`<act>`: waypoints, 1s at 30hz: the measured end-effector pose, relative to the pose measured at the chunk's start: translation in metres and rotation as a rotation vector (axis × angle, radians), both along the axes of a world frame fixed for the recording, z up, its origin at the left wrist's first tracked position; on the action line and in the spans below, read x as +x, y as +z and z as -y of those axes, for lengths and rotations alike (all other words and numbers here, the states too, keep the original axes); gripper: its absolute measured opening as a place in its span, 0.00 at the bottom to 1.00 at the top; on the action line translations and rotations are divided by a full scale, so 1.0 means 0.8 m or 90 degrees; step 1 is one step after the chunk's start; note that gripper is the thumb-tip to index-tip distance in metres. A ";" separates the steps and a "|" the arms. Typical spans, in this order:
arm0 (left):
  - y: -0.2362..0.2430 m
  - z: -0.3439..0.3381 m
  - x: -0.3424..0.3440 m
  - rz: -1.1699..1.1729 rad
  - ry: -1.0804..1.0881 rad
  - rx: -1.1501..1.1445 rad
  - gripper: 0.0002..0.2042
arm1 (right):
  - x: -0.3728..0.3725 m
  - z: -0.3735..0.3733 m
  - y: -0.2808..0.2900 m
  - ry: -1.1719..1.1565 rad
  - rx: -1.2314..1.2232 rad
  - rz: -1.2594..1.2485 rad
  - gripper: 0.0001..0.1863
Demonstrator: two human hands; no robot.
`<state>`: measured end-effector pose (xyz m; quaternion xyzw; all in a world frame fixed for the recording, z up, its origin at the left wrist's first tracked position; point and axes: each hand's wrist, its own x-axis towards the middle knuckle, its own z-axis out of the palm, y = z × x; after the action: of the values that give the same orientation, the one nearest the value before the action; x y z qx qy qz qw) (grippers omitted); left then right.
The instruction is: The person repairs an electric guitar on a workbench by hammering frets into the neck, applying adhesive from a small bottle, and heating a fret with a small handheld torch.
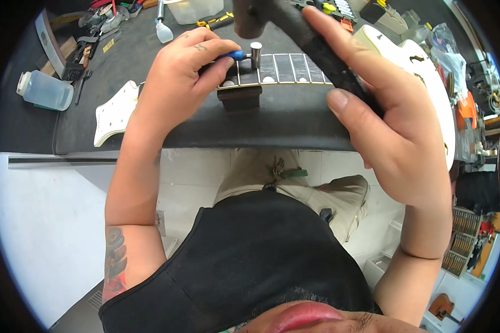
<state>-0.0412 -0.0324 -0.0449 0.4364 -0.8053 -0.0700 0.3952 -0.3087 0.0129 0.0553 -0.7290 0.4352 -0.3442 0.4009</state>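
Left grip (180,77) palm-down, pinch-tight; right grip (397,114) curled

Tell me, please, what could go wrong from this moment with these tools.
The hammer in the right hand might miss the small metal tool and hit the left hand, whose fingers grip its blue handle.
A crooked blow could dent the guitar neck beneath the tool.
The neck could rock on the dark block under it.

shiny metal tool head (255,55), matt black hammer handle (319,53)

bright scene; strong fisheye bend toward rim; corners black.
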 end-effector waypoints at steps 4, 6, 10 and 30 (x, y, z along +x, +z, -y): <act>0.005 -0.001 0.000 0.036 0.015 0.000 0.09 | -0.013 0.011 -0.005 0.078 -0.054 -0.049 0.31; 0.004 0.000 -0.001 0.043 0.016 0.014 0.09 | -0.017 0.016 -0.009 0.102 -0.067 -0.065 0.31; 0.004 -0.001 -0.003 0.038 0.026 -0.005 0.09 | -0.023 0.020 -0.014 0.129 -0.084 -0.079 0.31; 0.003 0.005 -0.008 0.054 0.067 -0.024 0.08 | -0.031 0.041 -0.024 0.174 -0.138 -0.093 0.31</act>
<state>-0.0473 -0.0364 -0.0428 0.4734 -0.7982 -0.0153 0.3723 -0.3336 -0.0197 0.0362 -0.8431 0.3204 -0.2779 0.3305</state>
